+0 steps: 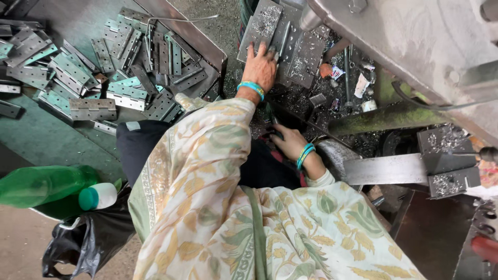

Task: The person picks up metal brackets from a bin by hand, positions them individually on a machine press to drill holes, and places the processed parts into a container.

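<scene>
Steel hinges under hand at a cluttered workstation

Head view. Left hand (261, 66), wearing blue and green bangles, lies palm-down with fingers spread on a group of grey steel hinge plates (282, 44) strewn with bright metal shavings; these plates lean near the top centre, their upper edges cut off by the frame and by a large grey machine body (415, 46). Right hand (288, 141) sits lower, near the lap, fingers curled around something dark; what it holds cannot be made out, being partly hidden by a floral cream and yellow garment (249, 218) that covers most of the lower frame. A heap of grey and green-tinted hinges (104, 72) fills a flat metal tray (197, 39) at upper left, well apart from the right hand. At lower left lie a green plastic bottle (44, 185), partly cut off, and a white bottle with a green cap (98, 197) beside a black plastic bag (85, 243). A flat steel bar (384, 168) projects at the right.
</scene>
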